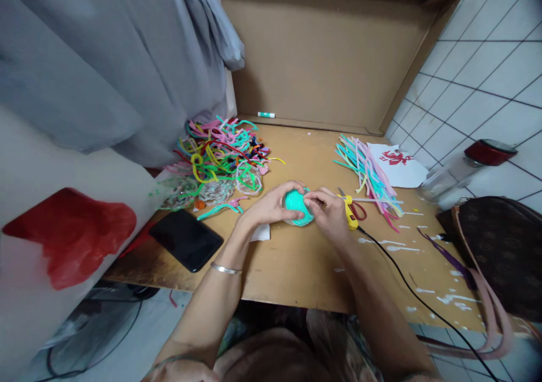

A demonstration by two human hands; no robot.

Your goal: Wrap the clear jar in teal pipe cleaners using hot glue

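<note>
Much of the turquoise coil (296, 204) is covered by the fingers around it, so its full outline cannot be made out; it looks like fuzzy stem wound into a rounded shape. The yellow glue gun (349, 211) is partly hidden behind the right hand, and the red-handled scissors (359, 209) lie half under it. A sheet of white paper (260, 233) peeks out from beneath the left wrist. The brown handbag (499, 246) is cut off by the right edge of the view.

The wooden table (296, 263) has bare room in front of the hands up to its near edge, crossed on the right only by the black cord (406, 283). A cardboard sheet (322, 55) stands along the far edge. To the left lie a tangled heap of coloured stems (220, 153) and a black phone (185, 239) near the table's left edge; to the right lies a straighter bundle of stems (368, 173), with a red-lidded jar (461, 170) on its side beyond it.

The left hand (271, 207) curls half closed around the coil's left side, cupping it. The right hand (330, 213) pinches the coil's right edge, thumb and fingertips drawn together on it. The coil sits just above the table's middle, between both hands.
</note>
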